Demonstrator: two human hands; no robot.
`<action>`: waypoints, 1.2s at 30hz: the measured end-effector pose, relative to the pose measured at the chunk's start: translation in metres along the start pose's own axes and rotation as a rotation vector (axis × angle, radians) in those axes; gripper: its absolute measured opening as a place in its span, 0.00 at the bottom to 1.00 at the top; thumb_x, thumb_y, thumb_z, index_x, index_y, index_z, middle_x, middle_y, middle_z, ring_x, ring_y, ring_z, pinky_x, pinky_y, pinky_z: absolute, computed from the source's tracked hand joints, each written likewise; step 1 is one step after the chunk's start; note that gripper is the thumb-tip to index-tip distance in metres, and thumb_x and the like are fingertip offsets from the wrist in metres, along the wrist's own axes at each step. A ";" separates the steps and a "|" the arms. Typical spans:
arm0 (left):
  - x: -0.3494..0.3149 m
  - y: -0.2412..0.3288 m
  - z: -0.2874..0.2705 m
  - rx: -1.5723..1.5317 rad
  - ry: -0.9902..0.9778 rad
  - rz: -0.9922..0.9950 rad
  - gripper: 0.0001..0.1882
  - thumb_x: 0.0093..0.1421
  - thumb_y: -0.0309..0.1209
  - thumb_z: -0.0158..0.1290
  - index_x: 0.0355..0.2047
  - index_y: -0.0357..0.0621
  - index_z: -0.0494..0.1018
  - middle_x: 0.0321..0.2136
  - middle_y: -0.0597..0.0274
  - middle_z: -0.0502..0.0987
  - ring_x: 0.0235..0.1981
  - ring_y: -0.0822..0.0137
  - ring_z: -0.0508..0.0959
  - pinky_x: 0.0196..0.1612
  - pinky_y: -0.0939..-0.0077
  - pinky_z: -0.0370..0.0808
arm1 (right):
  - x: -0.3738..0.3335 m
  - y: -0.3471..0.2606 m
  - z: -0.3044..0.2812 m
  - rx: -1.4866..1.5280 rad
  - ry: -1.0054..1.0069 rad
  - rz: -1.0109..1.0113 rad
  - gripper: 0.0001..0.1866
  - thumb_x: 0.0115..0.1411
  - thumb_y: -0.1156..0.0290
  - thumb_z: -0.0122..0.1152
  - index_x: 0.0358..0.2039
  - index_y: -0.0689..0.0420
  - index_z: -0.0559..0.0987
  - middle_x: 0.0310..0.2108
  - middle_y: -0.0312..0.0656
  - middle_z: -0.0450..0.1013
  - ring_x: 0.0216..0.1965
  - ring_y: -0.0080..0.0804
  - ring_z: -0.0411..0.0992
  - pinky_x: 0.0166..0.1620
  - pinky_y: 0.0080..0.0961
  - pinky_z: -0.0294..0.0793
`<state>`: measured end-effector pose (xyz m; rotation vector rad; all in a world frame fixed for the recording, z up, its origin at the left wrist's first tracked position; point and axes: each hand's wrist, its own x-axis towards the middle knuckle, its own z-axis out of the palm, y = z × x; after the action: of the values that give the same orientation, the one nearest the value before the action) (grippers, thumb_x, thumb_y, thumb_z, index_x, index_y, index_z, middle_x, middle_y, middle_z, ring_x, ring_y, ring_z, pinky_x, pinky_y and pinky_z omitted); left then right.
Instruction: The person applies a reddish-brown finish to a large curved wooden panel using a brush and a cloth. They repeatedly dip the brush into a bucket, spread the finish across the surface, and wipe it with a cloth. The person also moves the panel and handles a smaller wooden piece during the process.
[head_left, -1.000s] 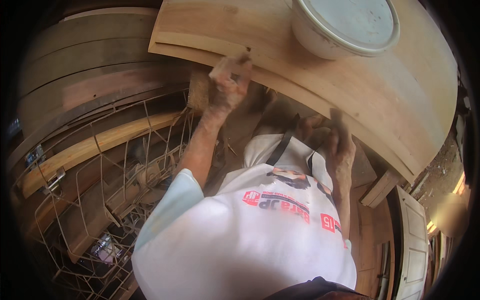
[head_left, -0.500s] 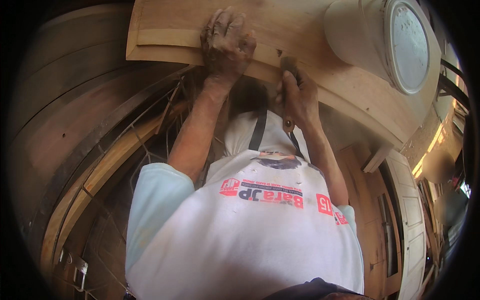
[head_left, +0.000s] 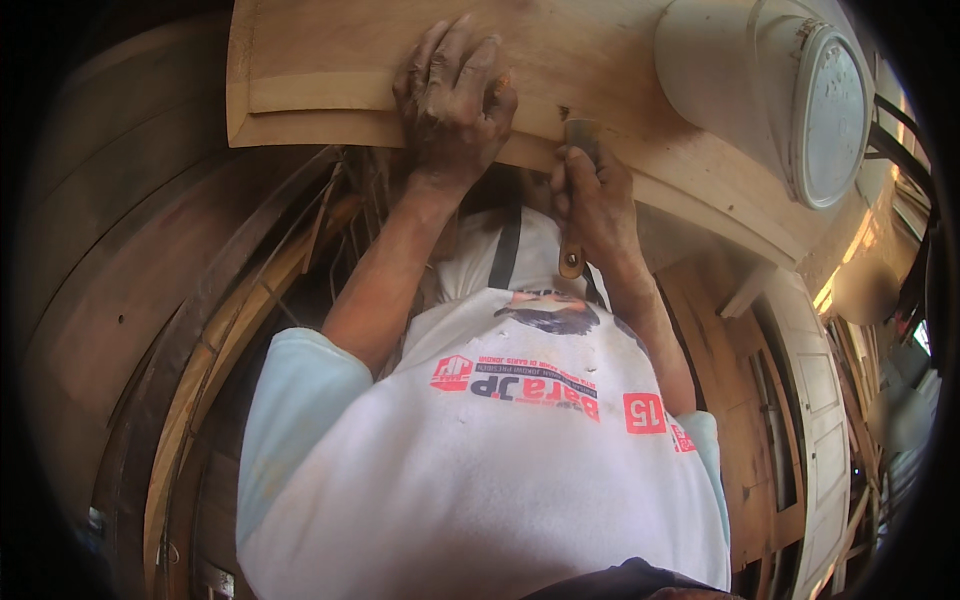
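Observation:
My left hand rests on a pale wooden panel, its fingers stretched over the near edge strip. A small orange bit shows beside the thumb; I cannot make out what it is. My right hand is closed round a putty knife, whose wooden handle has a hole in its end and points toward me. The knife's blade lies at the panel's edge, just below a small dark spot in the wood.
A whitish plastic bucket lies on its side on the panel, to the right. Dark curved boards and a metal grille stand at the left. A pale panelled door and timber lean at the right, near blurred shapes.
The panel and bucket sit slightly lower in the view, which has shifted. My right hand has tilted the putty knife, so more of its blade shows. My left hand stays on the panel.

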<state>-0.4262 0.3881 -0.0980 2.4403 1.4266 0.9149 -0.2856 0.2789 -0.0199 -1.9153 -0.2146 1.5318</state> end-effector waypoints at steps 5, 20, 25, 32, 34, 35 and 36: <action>0.000 0.004 -0.005 0.017 -0.026 0.000 0.18 0.56 0.35 0.62 0.48 0.49 0.82 0.56 0.60 0.77 0.60 0.56 0.73 0.63 0.57 0.65 | -0.003 -0.007 0.004 -0.036 0.025 0.045 0.12 0.72 0.63 0.50 0.43 0.59 0.74 0.22 0.30 0.68 0.17 0.16 0.62 0.19 0.19 0.63; 0.003 0.010 -0.007 0.065 -0.029 0.034 0.19 0.55 0.35 0.62 0.49 0.51 0.82 0.56 0.62 0.76 0.60 0.56 0.73 0.62 0.56 0.66 | 0.019 -0.024 -0.018 -0.695 0.029 -0.439 0.19 0.73 0.62 0.47 0.44 0.66 0.77 0.36 0.62 0.77 0.40 0.61 0.77 0.45 0.47 0.73; 0.004 0.009 -0.008 0.054 -0.015 0.040 0.19 0.55 0.35 0.61 0.48 0.51 0.82 0.55 0.62 0.77 0.60 0.56 0.73 0.62 0.56 0.66 | 0.023 -0.038 -0.028 -0.744 -0.115 -0.246 0.17 0.73 0.63 0.46 0.47 0.64 0.77 0.39 0.62 0.78 0.43 0.61 0.76 0.48 0.48 0.72; 0.002 0.009 -0.006 0.035 -0.012 0.018 0.17 0.56 0.35 0.61 0.47 0.52 0.82 0.54 0.62 0.78 0.60 0.57 0.74 0.62 0.58 0.66 | 0.020 -0.015 -0.019 -0.669 0.030 -0.390 0.19 0.73 0.59 0.48 0.49 0.63 0.76 0.32 0.54 0.75 0.35 0.46 0.75 0.43 0.39 0.73; 0.002 0.009 -0.007 0.066 -0.017 0.013 0.17 0.56 0.35 0.61 0.47 0.52 0.82 0.55 0.63 0.78 0.60 0.57 0.74 0.62 0.58 0.66 | 0.023 -0.018 -0.022 -0.760 0.033 -0.408 0.19 0.73 0.59 0.48 0.50 0.62 0.76 0.35 0.55 0.77 0.38 0.49 0.77 0.44 0.41 0.73; 0.002 0.009 -0.006 0.057 -0.014 0.009 0.17 0.56 0.36 0.62 0.47 0.52 0.82 0.55 0.63 0.78 0.60 0.57 0.74 0.62 0.58 0.66 | 0.022 -0.023 -0.024 -0.770 -0.003 -0.408 0.18 0.73 0.60 0.47 0.48 0.62 0.76 0.37 0.57 0.77 0.41 0.53 0.76 0.45 0.45 0.72; 0.002 0.010 -0.006 0.048 -0.011 0.005 0.17 0.56 0.36 0.62 0.47 0.53 0.82 0.55 0.63 0.78 0.60 0.58 0.74 0.62 0.58 0.67 | 0.021 -0.031 -0.026 -0.779 -0.040 -0.409 0.17 0.73 0.61 0.47 0.47 0.63 0.76 0.38 0.60 0.77 0.43 0.58 0.76 0.46 0.48 0.72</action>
<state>-0.4215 0.3839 -0.0884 2.4797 1.4559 0.8763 -0.2470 0.3032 -0.0168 -2.2010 -1.2927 1.2949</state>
